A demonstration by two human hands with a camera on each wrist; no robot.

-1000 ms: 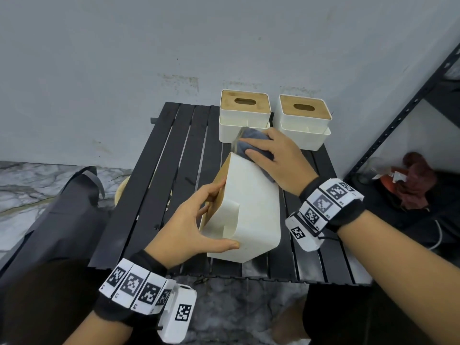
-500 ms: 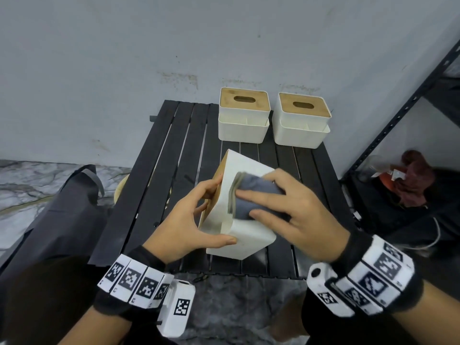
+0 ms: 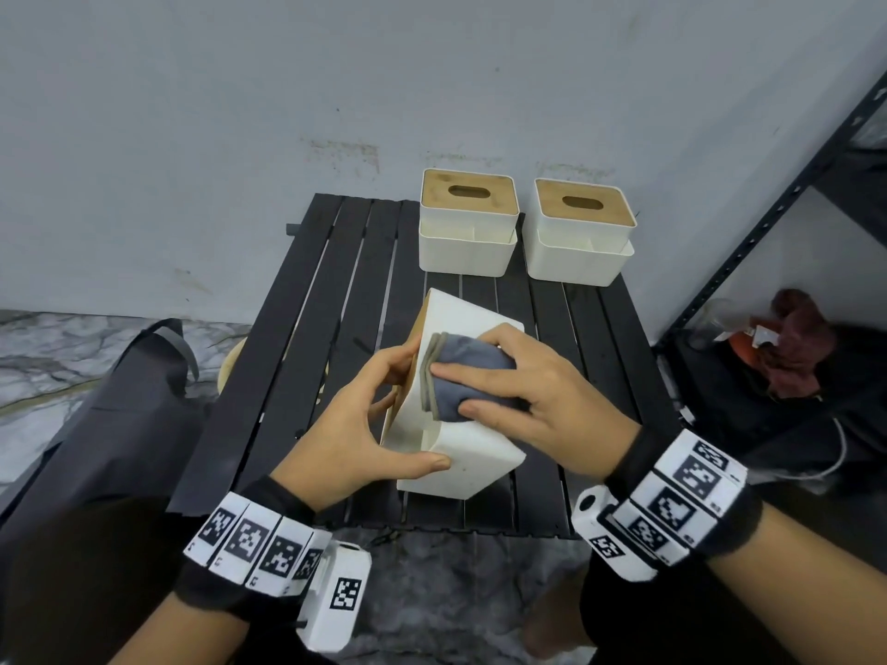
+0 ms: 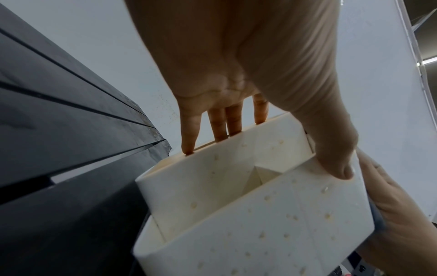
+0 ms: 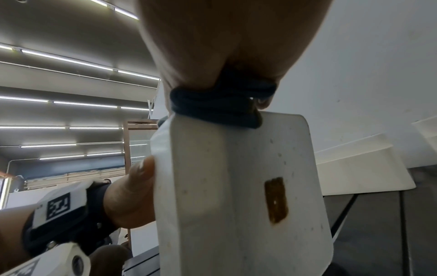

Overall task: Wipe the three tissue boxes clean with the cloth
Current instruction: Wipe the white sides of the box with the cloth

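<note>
No readable words, brand names or numbers appear in any view. The only printed marks are black-and-white square code patterns on the white wristbands: a row on the left wristband (image 3: 259,549) with one more on the block hanging below it, and several on the right wristband (image 3: 681,491). Tiny characters under the squares are too small to read. A brown patch on the held tissue box (image 5: 276,200) carries no legible text.
</note>
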